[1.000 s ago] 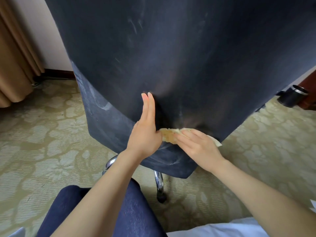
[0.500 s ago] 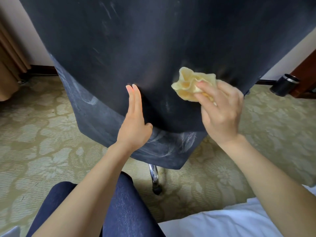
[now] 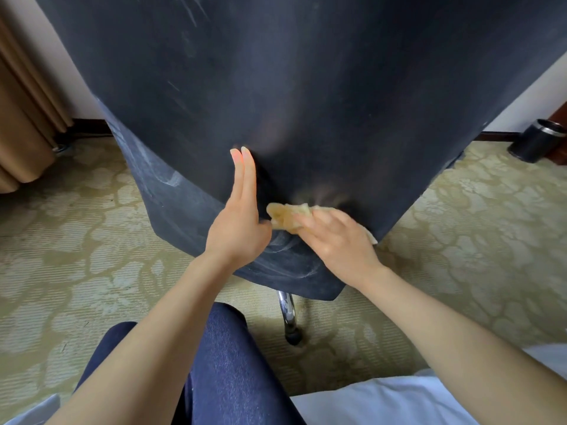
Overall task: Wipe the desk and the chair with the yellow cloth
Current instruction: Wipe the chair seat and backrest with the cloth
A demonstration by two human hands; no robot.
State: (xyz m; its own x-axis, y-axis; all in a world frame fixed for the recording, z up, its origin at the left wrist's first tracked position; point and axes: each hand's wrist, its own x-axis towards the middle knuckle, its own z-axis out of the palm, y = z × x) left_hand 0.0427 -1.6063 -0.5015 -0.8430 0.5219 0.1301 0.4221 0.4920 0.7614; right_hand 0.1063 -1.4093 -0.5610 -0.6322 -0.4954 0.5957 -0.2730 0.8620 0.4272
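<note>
The chair (image 3: 306, 87) fills the upper view, its dark blue fabric backrest streaked with pale marks and its seat edge just below. My left hand (image 3: 239, 222) lies flat against the backrest with straight fingers pointing up. My right hand (image 3: 337, 240) presses the crumpled yellow cloth (image 3: 287, 214) into the crease where backrest meets seat; its fingers lie over the cloth and part of the cloth sticks out on both sides. The desk is not in view.
A chrome chair leg with a castor (image 3: 290, 320) stands on the patterned beige carpet (image 3: 76, 256). A dark cylindrical bin (image 3: 535, 144) sits at the right by the wall. Brown curtains (image 3: 21, 118) hang at the left. My blue-trousered knee (image 3: 214, 363) is below.
My right hand, which had lifted the cloth up onto the backrest half a second ago, has come back down to the seat crease. My left hand stayed flat on the backrest.
</note>
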